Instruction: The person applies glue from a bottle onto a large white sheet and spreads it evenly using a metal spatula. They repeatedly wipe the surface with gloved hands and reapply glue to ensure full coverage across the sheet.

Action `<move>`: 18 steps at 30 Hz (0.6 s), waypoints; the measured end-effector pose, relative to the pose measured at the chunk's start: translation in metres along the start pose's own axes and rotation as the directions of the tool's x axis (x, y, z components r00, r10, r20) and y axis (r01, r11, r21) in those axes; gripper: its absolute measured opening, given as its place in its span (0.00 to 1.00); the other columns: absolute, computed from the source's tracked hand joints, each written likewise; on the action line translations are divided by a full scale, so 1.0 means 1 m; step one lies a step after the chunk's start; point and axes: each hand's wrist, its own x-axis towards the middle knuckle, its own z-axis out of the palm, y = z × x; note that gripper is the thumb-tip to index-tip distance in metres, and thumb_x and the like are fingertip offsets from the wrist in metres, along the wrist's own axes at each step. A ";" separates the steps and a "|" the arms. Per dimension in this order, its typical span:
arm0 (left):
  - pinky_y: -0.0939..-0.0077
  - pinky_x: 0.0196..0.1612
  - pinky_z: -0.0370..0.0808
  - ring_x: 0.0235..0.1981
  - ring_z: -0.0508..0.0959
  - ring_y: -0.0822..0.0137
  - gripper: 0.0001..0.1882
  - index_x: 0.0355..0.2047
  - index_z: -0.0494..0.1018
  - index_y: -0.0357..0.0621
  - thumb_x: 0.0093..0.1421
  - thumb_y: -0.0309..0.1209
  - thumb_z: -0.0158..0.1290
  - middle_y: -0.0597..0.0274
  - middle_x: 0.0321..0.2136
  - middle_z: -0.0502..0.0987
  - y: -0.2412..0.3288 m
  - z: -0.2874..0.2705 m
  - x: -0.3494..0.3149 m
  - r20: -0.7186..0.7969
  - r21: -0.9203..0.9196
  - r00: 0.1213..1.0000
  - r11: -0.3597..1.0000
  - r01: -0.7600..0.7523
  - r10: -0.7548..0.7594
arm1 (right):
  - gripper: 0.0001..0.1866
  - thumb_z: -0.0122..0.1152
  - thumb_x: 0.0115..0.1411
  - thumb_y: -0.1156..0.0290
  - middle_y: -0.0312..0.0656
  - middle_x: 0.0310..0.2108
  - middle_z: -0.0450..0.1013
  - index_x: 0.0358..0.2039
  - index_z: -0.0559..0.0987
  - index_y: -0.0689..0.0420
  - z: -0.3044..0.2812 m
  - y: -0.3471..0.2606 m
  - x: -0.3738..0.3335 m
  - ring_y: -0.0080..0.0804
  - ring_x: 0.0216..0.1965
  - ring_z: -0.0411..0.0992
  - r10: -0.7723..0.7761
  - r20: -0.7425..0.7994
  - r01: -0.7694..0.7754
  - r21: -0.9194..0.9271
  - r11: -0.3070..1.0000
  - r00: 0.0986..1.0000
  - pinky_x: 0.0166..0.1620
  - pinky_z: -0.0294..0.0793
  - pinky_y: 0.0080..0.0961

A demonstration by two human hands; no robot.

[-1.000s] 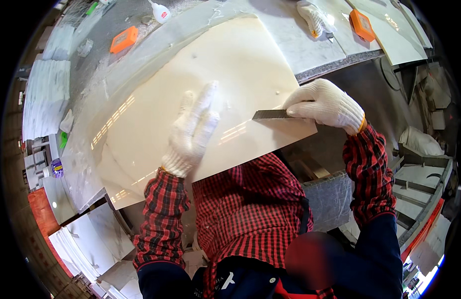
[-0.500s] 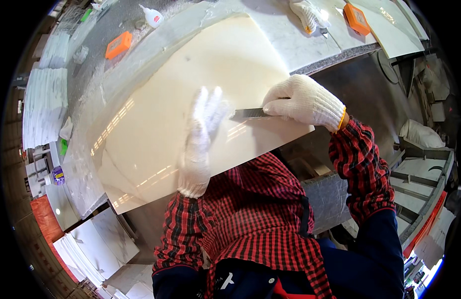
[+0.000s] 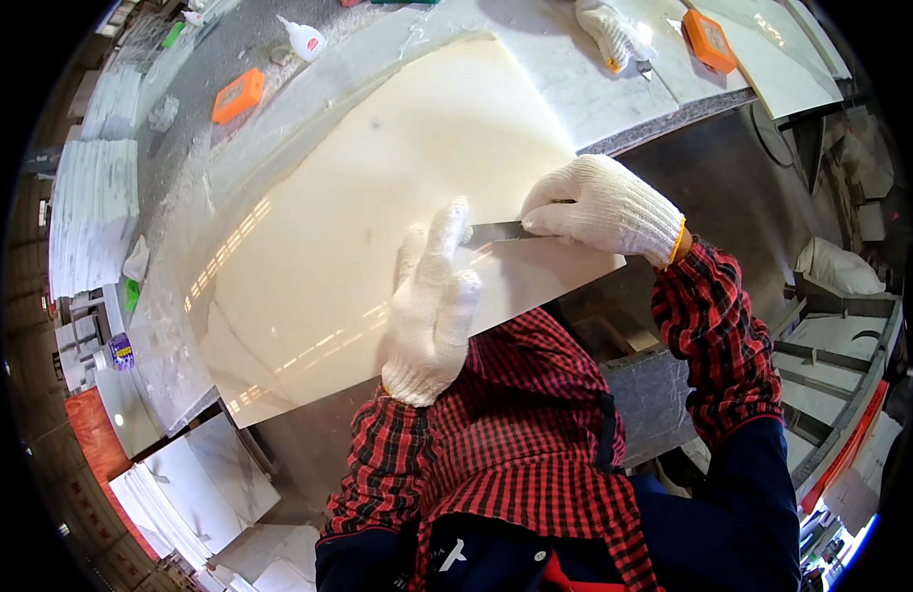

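Thin dark strip (image 3: 498, 233), center of the frame, is pinched at its right end between the thumb and fingers of my gloved right hand (image 3: 605, 210). It lies low over the glossy cream panel (image 3: 368, 187); can't tell if its whole edge touches. My gloved left hand (image 3: 430, 308), just left of center, has its fingers apart and grips nothing; its fingertips are right by the strip's left end and seem to overlap it, contact unclear.

Panel fills the middle, its lower edge sticking out toward my red-and-black checked apron (image 3: 535, 424). Dusty worktable (image 3: 195, 128) behind it. My left hand hides part of the panel and maybe the strip's left tip. Upper left: orange box (image 3: 238, 96), white squeeze bottle (image 3: 303, 39). Upper right: loose white glove (image 3: 607, 35), second orange box (image 3: 709, 41), both clear of the strip. Far left: stack of white slabs (image 3: 93, 217). Right edge: metal frame (image 3: 836, 375).

Versus half a second ago: my left hand is further right and a bit lower, less blurred; right hand about the same. Versus one second ago: right hand and strip sit further left, the two hands closer together.
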 end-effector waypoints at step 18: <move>0.42 0.72 0.57 0.69 0.67 0.43 0.34 0.65 0.70 0.39 0.64 0.46 0.59 0.46 0.67 0.68 0.037 0.079 0.024 0.340 0.489 0.922 0.803 -0.341 0.184 | 0.13 0.62 0.61 0.63 0.51 0.30 0.83 0.39 0.87 0.58 -0.186 0.063 0.118 0.48 0.34 0.82 -0.472 -0.690 -0.249 -0.673 0.696 0.548 0.37 0.81 0.42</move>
